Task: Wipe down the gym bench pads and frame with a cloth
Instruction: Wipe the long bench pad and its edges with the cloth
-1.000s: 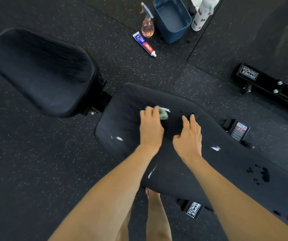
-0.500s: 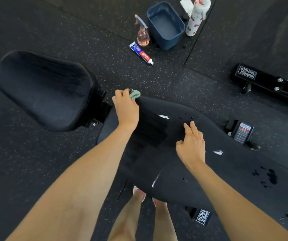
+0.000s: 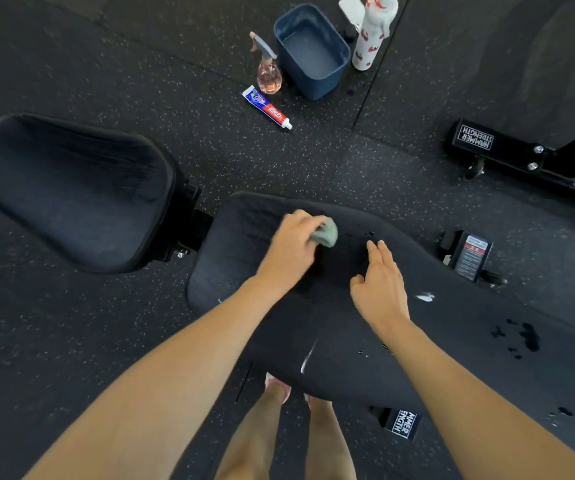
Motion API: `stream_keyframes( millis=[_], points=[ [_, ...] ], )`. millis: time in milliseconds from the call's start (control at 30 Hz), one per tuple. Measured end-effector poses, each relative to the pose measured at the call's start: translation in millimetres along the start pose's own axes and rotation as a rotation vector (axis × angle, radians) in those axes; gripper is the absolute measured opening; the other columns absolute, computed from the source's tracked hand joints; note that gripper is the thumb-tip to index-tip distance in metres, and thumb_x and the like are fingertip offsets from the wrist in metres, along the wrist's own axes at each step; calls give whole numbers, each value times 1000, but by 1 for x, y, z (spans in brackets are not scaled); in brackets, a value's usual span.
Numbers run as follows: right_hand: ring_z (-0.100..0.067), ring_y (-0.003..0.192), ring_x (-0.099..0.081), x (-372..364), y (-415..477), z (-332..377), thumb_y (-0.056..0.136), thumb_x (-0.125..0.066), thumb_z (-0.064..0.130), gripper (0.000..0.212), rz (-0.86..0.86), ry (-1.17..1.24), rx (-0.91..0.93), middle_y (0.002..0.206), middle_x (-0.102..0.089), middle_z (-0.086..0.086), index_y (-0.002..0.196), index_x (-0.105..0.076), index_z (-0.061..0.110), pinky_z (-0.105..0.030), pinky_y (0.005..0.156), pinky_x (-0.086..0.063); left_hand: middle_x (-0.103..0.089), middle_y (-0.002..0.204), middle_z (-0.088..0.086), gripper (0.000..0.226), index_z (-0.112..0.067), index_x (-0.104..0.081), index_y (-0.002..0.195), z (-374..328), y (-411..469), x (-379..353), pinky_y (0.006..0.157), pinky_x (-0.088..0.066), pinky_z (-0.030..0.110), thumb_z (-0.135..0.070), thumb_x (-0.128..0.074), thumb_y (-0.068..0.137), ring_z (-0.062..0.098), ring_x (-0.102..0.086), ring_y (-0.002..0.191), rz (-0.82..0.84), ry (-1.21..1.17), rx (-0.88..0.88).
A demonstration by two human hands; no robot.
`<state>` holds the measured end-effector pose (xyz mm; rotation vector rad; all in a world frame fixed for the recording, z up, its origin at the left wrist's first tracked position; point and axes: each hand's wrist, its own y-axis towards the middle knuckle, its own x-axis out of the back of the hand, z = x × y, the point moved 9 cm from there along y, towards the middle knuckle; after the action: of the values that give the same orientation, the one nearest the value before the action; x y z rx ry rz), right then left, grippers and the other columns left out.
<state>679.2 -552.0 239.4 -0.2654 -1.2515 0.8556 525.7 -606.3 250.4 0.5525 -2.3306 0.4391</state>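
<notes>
- Speckled black rubber flooring (image 3: 279, 161) lay under the long bench pad (image 3: 452, 341) that crossed the middle of my view
- I saw the green cloth (image 3: 327, 234) bunched on the pad near its upper end, gripped in the curled fingers of the left hand (image 3: 291, 252)
- My feed showed the right hand (image 3: 381, 289) flat on the pad just beside it, fingers straight
- White smears (image 3: 424, 297) and dark wet spots (image 3: 528, 336) marked the pad further right
- I noted the seat pad (image 3: 71, 192) off to the left
- Beyond, on the floor, stood a toothpaste tube (image 3: 267, 107), spray bottle (image 3: 268, 74), blue tub (image 3: 312, 51) and white bottle (image 3: 371, 36)
</notes>
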Motion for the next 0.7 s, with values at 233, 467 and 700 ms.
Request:
stream_keyframes(
  millis=[233, 467, 700],
  points=[
    [-27, 142, -24, 0, 5, -2, 93, -44, 6, 60, -21, 37, -34, 160, -15, -5, 150, -25, 6, -37, 115, -26, -54, 124, 13, 35, -7, -52, 130, 77, 28, 63, 88, -37, 33, -3, -48, 96, 30, -42, 111, -253, 213, 470],
    [-26, 142, -19, 9, 2, -11, 93, -42, 7, 57, -128, -111, 19, 159, -16, -11, 148, -29, 3, -35, 121, 4, -60, 119, 6, 42, -8, -57, 127, 14, 30, -4, 86, -37, 25, 8, -44, 90, 23, -39, 108, -228, 36, 325],
    [-28, 144, -16, 17, -2, -38, 88, -46, 2, 63, -253, -194, -17, 157, -17, -15, 148, -27, 2, -43, 119, 6, -62, 111, 3, 36, -8, -61, 115, -31, 33, -42, 87, -44, 35, 10, -48, 87, 23, -40, 103, -143, 2, 199]
  ],
)
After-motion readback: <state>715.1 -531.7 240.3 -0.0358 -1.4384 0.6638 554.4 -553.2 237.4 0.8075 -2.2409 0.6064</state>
